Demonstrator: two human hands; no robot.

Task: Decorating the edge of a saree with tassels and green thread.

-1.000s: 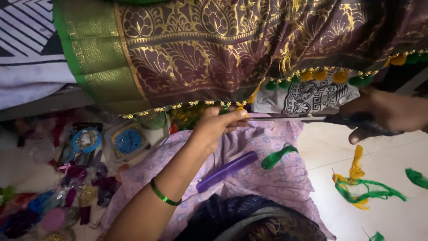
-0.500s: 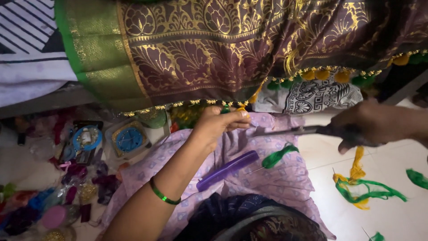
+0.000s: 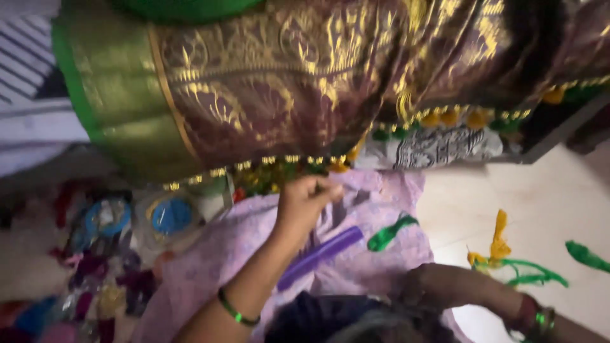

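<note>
My left hand [image 3: 305,203] pinches what looks like a thread, blurred, at the tasselled lower hem of the maroon-gold sari [image 3: 305,95], while my right hand, its grip untellable, is hidden, so a tug could snag the tassels [image 3: 457,117].

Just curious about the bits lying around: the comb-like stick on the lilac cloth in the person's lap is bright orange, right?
Not quite. The comb-like stick on the lilac cloth is purple, not orange, as the head view shows. It does lie on the cloth, just below the left hand, with a tuft of green thread beside it.
</note>
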